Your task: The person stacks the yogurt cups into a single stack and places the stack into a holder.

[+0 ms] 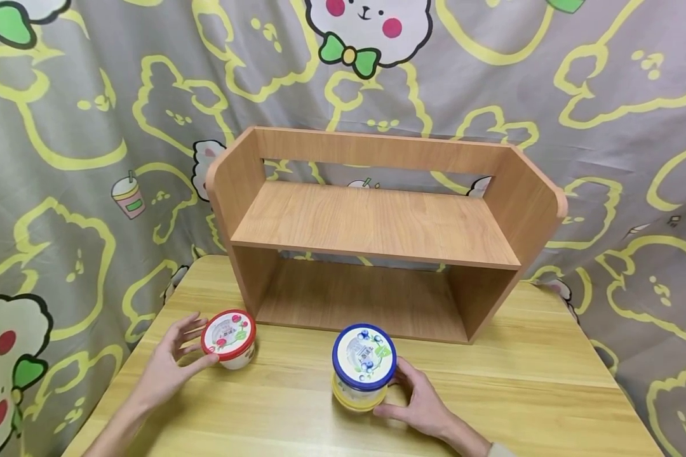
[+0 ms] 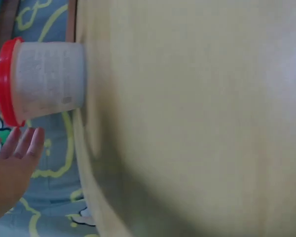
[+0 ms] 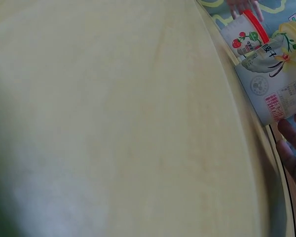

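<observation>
A tub with a red lid (image 1: 228, 335) stands on the table at left, strawberries printed on its side. My left hand (image 1: 174, 362) reaches beside it, fingers and thumb spread; in the left wrist view its extended fingers (image 2: 27, 143) are close to the lid. Nearer the middle, a blue-lidded tub (image 1: 364, 357) sits on a yellow-lidded tub (image 3: 274, 74), whose lower part is hidden in the head view. My right hand (image 1: 420, 403) curls round the lower tub from the right, thumb in front and fingers behind. In the right wrist view, fingertips (image 3: 284, 129) meet that tub's lower edge.
A two-tier wooden shelf (image 1: 371, 219) stands behind the tubs, a raised panel on each side and a bar across the back. The wooden table (image 1: 297, 406) extends in front. A patterned curtain (image 1: 91, 190) hangs behind and at both sides.
</observation>
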{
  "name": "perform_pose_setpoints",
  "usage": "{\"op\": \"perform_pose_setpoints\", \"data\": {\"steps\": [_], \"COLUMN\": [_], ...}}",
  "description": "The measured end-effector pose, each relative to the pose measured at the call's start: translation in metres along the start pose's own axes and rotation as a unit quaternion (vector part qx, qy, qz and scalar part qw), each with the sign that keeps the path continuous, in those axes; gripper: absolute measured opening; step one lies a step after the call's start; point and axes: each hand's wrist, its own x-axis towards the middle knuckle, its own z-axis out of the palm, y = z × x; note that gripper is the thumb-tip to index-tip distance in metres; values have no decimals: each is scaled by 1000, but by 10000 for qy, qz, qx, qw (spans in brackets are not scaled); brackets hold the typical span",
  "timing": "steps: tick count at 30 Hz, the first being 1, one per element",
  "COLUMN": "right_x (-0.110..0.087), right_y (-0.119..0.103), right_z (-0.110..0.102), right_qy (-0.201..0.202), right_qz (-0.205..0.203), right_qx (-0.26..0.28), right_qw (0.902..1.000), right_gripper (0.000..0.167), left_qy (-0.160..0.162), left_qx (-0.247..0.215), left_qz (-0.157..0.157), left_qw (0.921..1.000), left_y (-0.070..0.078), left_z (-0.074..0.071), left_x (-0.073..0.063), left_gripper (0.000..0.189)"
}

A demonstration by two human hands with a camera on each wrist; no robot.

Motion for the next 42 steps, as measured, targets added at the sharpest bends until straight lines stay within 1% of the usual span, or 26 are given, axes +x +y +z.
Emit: {"op": "perform_pose_setpoints", "data": {"steps": [2,5,11,14,16,18,23,27,32,35,42], "right_x": [0,0,0,-1,-1,-1,0,0,0,0,0], "right_y": [-1,-2,0,2,2,2,-1,-1,0,0,0], "right_z": [0,1,1,1,1,1,1,0,0,0,0], "right_qy": [-4,-19,-65,-78,-76,-61,-45,-42,-53,-50,-57], "right_qz": [118,152,-113,-170,-178,-93,56,82,-53,34,18], "right_qx": [20,49,14,20,15,33,39,32,-37,0,-29], "right_qw": [9999,9999,9999,9998,9998,9999,10000,10000,10000,10000,10000], "right_gripper": [77,77,77,77,77,77,77,76,77,78,78], "left_qy": [-103,-231,-358,-385,-421,-462,-490,-467,-450,-447,-433], "left_qx": [-49,-133,-125,-90,-68,-33,1,33,36,69,186], "left_qz": [-156,-332,-638,-747,-819,-883,-978,-989,-1014,-1061,-1200], "left_qw": [9998,9991,9972,9964,9957,9950,9940,9940,9938,9933,9917], "left_y": [-1,-3,-7,-9,-10,-10,-10,-10,-9,-9,-10], "left_z": [3,6,9,10,11,12,13,13,13,13,12], "left_x": [-1,-1,0,-1,-1,-1,0,0,1,1,3], "left_gripper": [91,95,98,99,99,100,100,96,91,91,92]}}
